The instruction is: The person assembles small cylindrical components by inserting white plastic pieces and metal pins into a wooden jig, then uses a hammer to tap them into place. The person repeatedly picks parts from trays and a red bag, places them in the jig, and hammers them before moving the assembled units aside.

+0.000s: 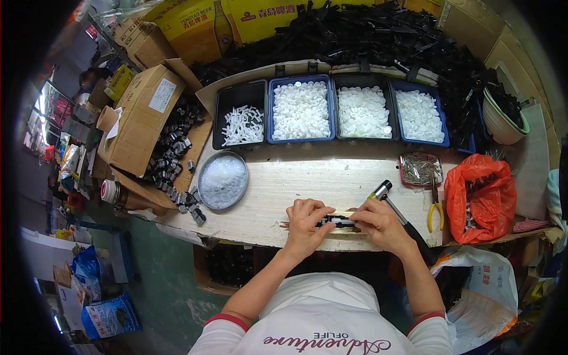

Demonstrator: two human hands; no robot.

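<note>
A: Item held?
B: Small black part (336, 222), on a pale strip at the counter (266, 195) front edge. Left hand (306, 220) and right hand (378, 221) both pinch it, fingers closed.
A: Nearby?
B: Hammer (397, 213) beside right hand; round dish (222, 180) left.

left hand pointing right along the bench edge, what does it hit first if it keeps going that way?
Probably the right hand: the left hand points right along the small black part both hands pinch, fingertips nearly meeting. Beyond lies the hammer, though depth is unclear.
</note>
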